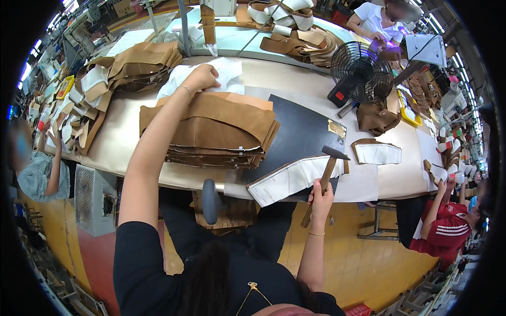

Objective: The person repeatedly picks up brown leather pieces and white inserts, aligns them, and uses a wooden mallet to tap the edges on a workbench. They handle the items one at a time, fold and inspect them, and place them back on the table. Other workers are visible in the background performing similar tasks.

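The left hand (203, 77) was stretched beyond a stack of brown suede panels (211, 124), fingers curled above white sheets (229, 69); whether they pinched one could not be told. The right hand (320, 199) was closed around the wooden handle of a hammer (327, 174), the hammer's head lying beyond the knuckles. A white-backed panel (284, 181) lay just left of the right hand, partly over a black board (295, 124).

If the right hand's grip slackened, the hammer's head could drop and mark that panel. Its near corner seemed to reach the table's edge, so a brush from the right forearm might drag it off. The left forearm, crossing the stack, could likewise push the upper panels askew.
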Available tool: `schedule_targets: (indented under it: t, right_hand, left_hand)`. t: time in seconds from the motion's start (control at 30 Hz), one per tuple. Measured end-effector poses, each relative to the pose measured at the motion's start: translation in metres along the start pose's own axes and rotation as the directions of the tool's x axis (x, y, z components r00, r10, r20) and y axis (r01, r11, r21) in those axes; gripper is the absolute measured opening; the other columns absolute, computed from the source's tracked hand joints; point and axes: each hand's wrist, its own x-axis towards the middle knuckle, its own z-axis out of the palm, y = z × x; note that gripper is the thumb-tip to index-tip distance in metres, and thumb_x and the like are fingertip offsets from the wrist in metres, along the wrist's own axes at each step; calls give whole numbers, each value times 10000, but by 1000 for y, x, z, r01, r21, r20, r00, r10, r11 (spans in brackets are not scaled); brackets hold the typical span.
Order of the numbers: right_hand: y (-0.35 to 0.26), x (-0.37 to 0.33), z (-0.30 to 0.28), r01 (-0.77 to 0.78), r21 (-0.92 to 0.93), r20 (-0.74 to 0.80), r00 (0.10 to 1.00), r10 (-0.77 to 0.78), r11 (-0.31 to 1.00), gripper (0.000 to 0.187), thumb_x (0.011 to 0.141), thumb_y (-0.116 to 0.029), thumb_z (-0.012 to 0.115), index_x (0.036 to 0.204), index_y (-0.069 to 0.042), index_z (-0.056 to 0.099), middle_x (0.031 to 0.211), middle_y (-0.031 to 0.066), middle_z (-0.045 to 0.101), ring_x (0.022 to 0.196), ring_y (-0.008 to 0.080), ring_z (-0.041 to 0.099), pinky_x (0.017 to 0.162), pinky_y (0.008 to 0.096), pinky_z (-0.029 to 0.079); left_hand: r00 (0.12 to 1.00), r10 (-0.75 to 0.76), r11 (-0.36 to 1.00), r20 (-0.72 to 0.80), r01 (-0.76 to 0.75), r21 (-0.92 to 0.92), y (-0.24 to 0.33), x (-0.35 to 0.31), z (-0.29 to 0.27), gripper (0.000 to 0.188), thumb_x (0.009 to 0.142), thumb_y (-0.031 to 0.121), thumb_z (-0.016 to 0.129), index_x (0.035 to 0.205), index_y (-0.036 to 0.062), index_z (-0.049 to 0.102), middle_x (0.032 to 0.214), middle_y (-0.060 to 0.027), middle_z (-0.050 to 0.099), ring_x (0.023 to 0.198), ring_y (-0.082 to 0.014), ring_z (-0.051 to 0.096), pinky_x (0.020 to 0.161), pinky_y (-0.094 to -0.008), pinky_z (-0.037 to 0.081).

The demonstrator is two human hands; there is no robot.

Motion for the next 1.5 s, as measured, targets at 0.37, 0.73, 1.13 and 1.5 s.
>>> schedule_targets:
  t: [0.37,0.73,1.13,1.5]
  right_hand:
    - [3,-3,1,9,5,-2,1000,-9,1000,188,978,-241,644,968,-62,588,638,-38,476,463,35,443,403,191,355]
    - [6,0,2,19,2,-10,1000,-19,1000,181,973,-212,650,994,-36,611,641,-33,520,489,34,470,424,204,376]
    - [9,-3,2,44,-49,-40,998,-45,998,240,953,-247,680,1020,-18,651,635,-32,548,486,29,480,433,208,380]
    - [5,-3,-1,49,-98,-33,998,-53,994,249,955,-261,670,1034,-27,640,664,-43,538,500,23,466,445,205,388]
  left_hand:
    - [1000,-7,727,15,16,-686,-34,-15,1,459,964,155,625,1388,16,516,1119,-143,668,1089,-216,602,916,-326,485]
    - [952,54,658,-302,-261,-707,-90,19,18,324,1002,299,600,1130,7,654,925,-44,655,789,-114,569,717,-277,466]
    - [991,114,891,-73,-134,-433,-87,26,14,507,911,278,729,1239,-70,559,1169,-101,650,971,-139,610,868,-314,498]
    - [994,-21,695,-108,-63,-716,-103,41,18,598,994,331,622,1441,9,391,1411,-130,486,1283,-239,486,1067,-405,423]
